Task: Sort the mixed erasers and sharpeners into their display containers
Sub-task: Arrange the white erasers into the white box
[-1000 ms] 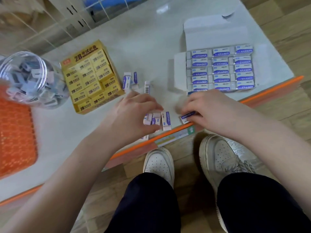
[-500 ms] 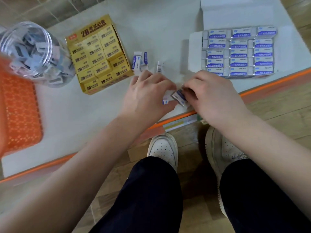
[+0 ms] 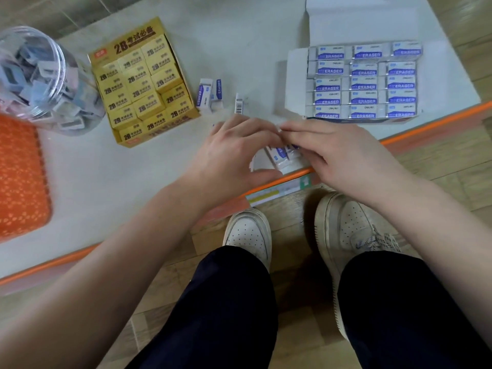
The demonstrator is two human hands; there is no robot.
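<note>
A small cluster of white-and-blue erasers [image 3: 280,156] lies near the table's front edge. My left hand [image 3: 234,153] curves around it in a C, thumb below and fingers above, gripping nothing. My right hand [image 3: 338,155] comes in from the right, its fingertips meeting the left fingertips and closed over an eraser at the cluster's right side. More loose erasers [image 3: 210,94] lie further back, one standing on edge [image 3: 239,103]. The white display box [image 3: 296,75] holds rows of blue-labelled erasers. The yellow 2B eraser box [image 3: 102,53] is full. A clear jar [image 3: 40,81] holds sharpeners.
An orange mesh basket [image 3: 18,177] sits at the left edge of the table. The table's orange front rim [image 3: 426,123] runs just below my hands. My shoes [image 3: 250,235] and dark trouser legs are on the wooden floor below.
Both hands have closed in on the eraser cluster, and their fingertips now touch above it. The camera has tilted, so the boxes sit higher in view.
</note>
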